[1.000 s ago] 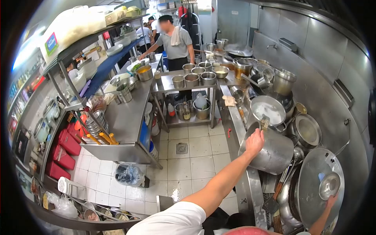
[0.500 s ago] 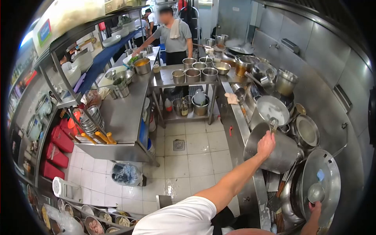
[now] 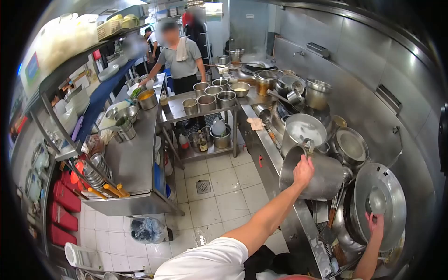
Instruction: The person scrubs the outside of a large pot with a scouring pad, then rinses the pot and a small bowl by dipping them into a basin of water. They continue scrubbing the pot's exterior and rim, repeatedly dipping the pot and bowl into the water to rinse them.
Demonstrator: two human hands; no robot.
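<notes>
My left hand (image 3: pixel 304 171) is closed around the loop handle of a large metal stockpot (image 3: pixel 317 182). The pot lies tipped on its side, its mouth facing left, at the edge of the stove counter. Just behind it stands a second tall pot (image 3: pixel 305 129) with pale, cloudy contents. My right hand (image 3: pixel 374 223) grips a small round metal bowl (image 3: pixel 377 200) at its lower edge; any handle on it is hidden. That bowl is over the inside of a wide wok (image 3: pixel 392 189), which stands tilted on the right.
Brushes (image 3: pixel 337 252) and a lidded pan (image 3: pixel 351 145) crowd the stove. Several pots stand on a steel table (image 3: pixel 175 111) ahead, where a person in a grey shirt (image 3: pixel 181 63) reaches left. Left is a counter (image 3: pixel 133 161) with knife handles; a lined bin (image 3: pixel 147 230) stands on the floor.
The view has shifted, so the surroundings sit farther left. My right hand and the small bowl are higher against the wok. A blue patch seen in the wok earlier no longer shows.
</notes>
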